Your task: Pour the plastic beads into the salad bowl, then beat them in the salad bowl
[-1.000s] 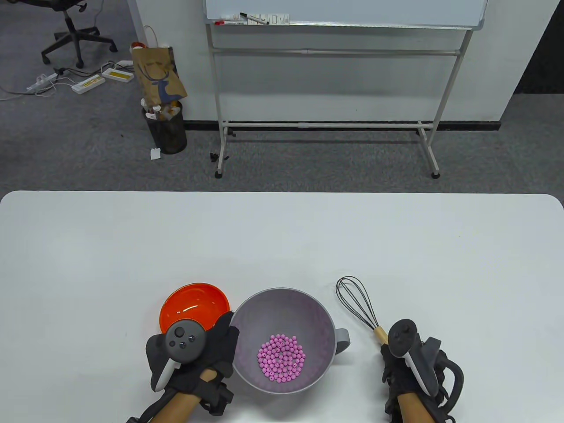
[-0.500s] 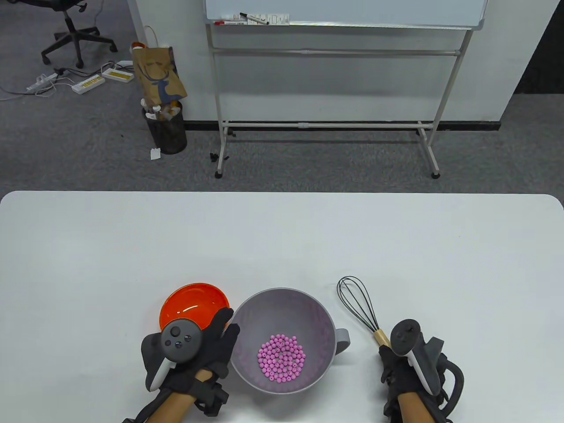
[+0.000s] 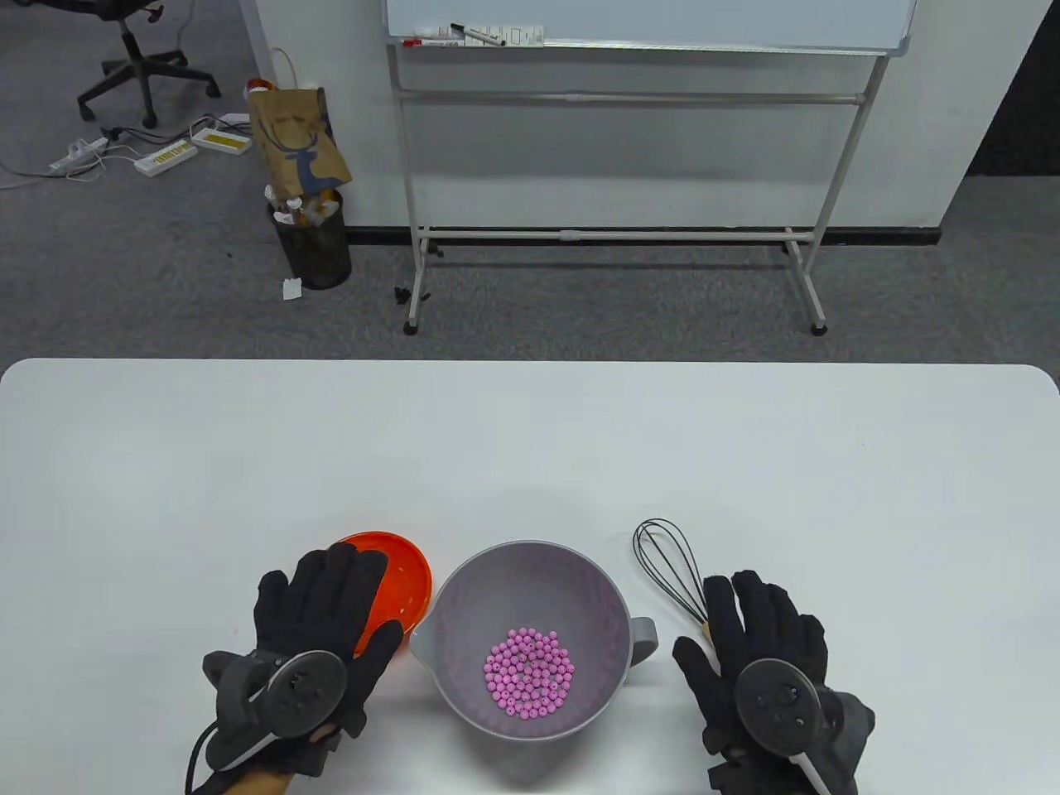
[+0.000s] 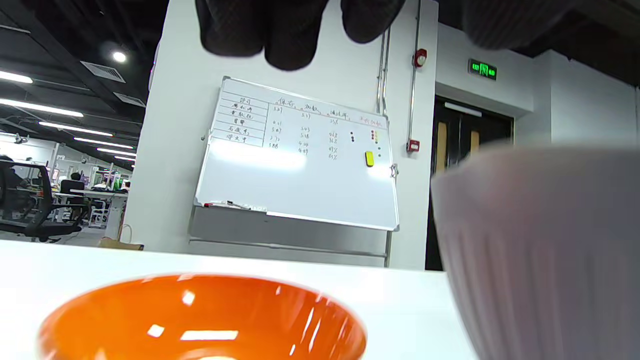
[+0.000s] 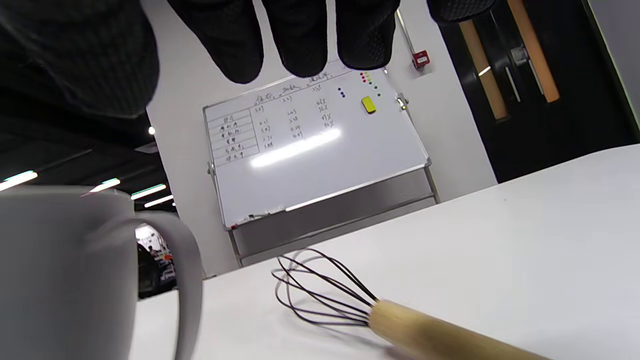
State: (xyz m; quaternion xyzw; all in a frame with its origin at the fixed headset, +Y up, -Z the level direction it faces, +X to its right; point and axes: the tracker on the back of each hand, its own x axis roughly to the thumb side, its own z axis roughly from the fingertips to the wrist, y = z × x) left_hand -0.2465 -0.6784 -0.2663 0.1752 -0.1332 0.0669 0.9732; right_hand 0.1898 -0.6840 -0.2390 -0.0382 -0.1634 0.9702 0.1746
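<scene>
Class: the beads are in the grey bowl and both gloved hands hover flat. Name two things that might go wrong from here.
1. The right hand hovers open over the wooden-handled black wire whisk, not gripping it; a hasty grab might knock it away.
2. The pink plastic beads lie loose in the grey ribbed salad bowl, which neither hand steadies; hard beating could fling beads out or shift it towards the orange bowl.

Orange bowl half covered by left hand. Whisk handle hidden under right hand in table view. Salad bowl blurred and cut off at edge in both wrist views. Whiteboard writing too small to read.
</scene>
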